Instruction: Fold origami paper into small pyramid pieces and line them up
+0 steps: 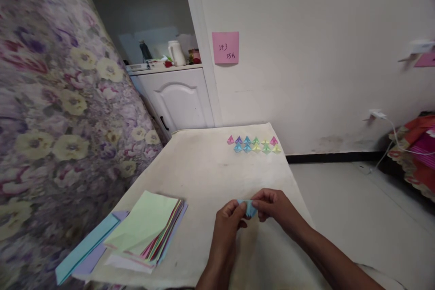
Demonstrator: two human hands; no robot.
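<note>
Curtain (78, 113): flowered in purple, pink and cream, hanging to the left of the paper stack (142, 222) and beyond it.
Blue strip (88, 247): long, lying just left of the stack, over a purple sheet.
Stack: pale green sheet uppermost, many coloured edges showing along its right side.
Cabinet (181, 104): white, beyond the stack, with a white jug (176, 53) on top.
Worktop (197, 167): cream-covered, under the stack and spreading to its right.
Pink note (225, 48): handwritten, on the wall, high beyond the stack and to its right.
Left hand (229, 217): right of the stack, apart from it, thumb and fingers pinching the blue folded paper (250, 210).
Blue folded paper: right of the stack, small and pleated, held between both hands.
Folded pieces (256, 147): two rows, pink, purple, blue, green and yellow, farther back than the stack and to its right.
Right hand (270, 204): farther right of the stack, fingertips narrowed onto the paper's right side.
</note>
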